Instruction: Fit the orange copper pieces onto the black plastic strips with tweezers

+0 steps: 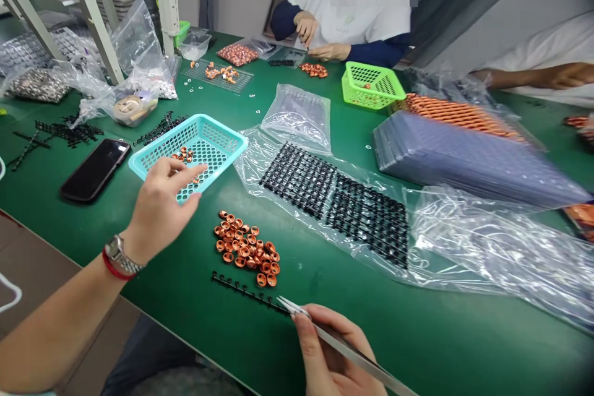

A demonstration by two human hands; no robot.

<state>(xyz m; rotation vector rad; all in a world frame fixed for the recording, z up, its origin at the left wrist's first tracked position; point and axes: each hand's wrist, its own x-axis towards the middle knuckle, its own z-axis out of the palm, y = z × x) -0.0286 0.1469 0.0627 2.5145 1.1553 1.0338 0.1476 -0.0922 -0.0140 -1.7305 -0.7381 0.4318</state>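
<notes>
My left hand (160, 213), with a watch and a red band at its wrist, reaches over the near rim of a light blue basket (227, 139). Its fingers are apart and nothing shows between them. A few copper-coloured rings (184, 153) lie inside the basket. My right hand (334, 352) grips metal tweezers (341, 348), their tips pointing left. Just by those tips lies the right end of a thin black strip with small pegs (245, 291); whether the fingers touch it I cannot tell. Beyond the strip is a heap of copper-coloured cup-shaped rings (245, 244).
Black peg strips lie in rows on a plastic bag (334, 204). Further right is a stack of clear plastic sheets (455, 151). A phone (96, 170) sits left of the basket. Across the green table, a person works near a green basket (374, 86); another person's arm shows at right.
</notes>
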